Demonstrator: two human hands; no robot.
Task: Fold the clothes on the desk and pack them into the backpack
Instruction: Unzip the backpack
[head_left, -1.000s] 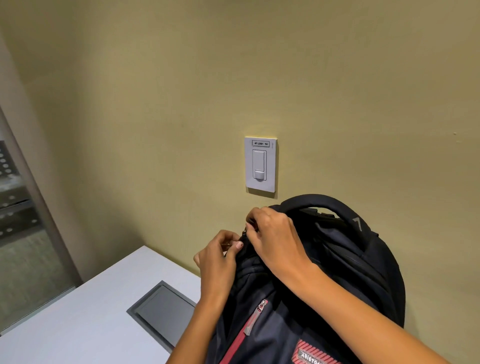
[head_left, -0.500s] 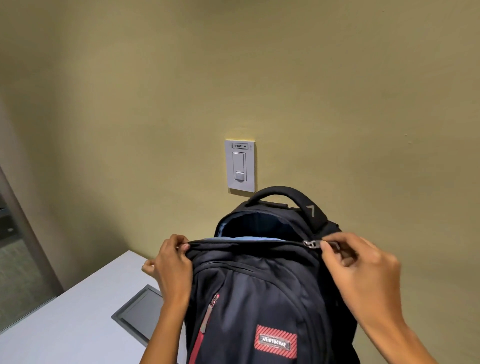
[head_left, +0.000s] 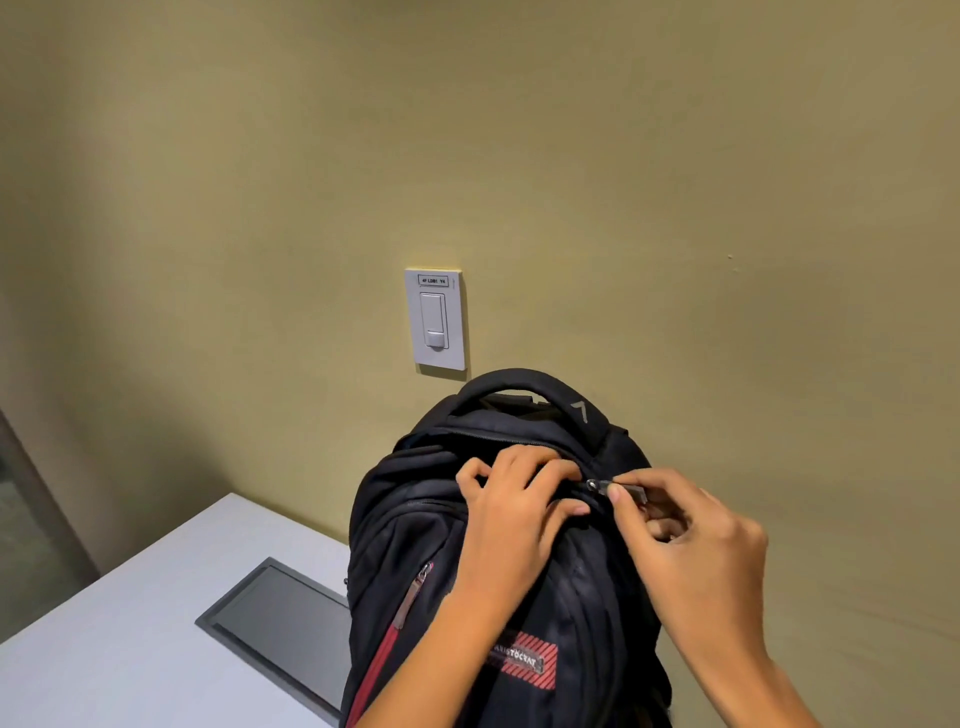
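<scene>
– White at eight o'clock: what is it?
– The corner of a pale surface (head_left: 130, 649), with a grey inset panel (head_left: 280, 629) let into it at seven o'clock. No clothes show on the part in view.
– And moving right?
– A white wall switch (head_left: 435, 318) sits just above centre on a yellow-green wall (head_left: 675, 156). Directly below it a black backpack (head_left: 415, 519) stands upright, filling five to six o'clock. It has a carry handle (head_left: 524, 382) on top and a red zip (head_left: 382, 657) down its front.
– Where are the hands?
– The left grip (head_left: 514, 514) lies on the bag's crown, fingers curled into a bunch of fabric right beside the zip track. At its three o'clock, almost touching it, the right grip (head_left: 696, 540) pinches a metal zip pull (head_left: 613, 488) between thumb and fingertip.
– So what is the step?
– Working the top compartment's zip, I judge. Which way it should run I cannot tell, nor what is inside.
– How is it done well?
– Hold the cloth taut with the left grip close by the slider. Draw the pull along the line of the track, not up or outward. Keep loose lining clear of the teeth. Over the curved shoulder go slowly and move the left grip along with the slider, so the bag does not tip.
</scene>
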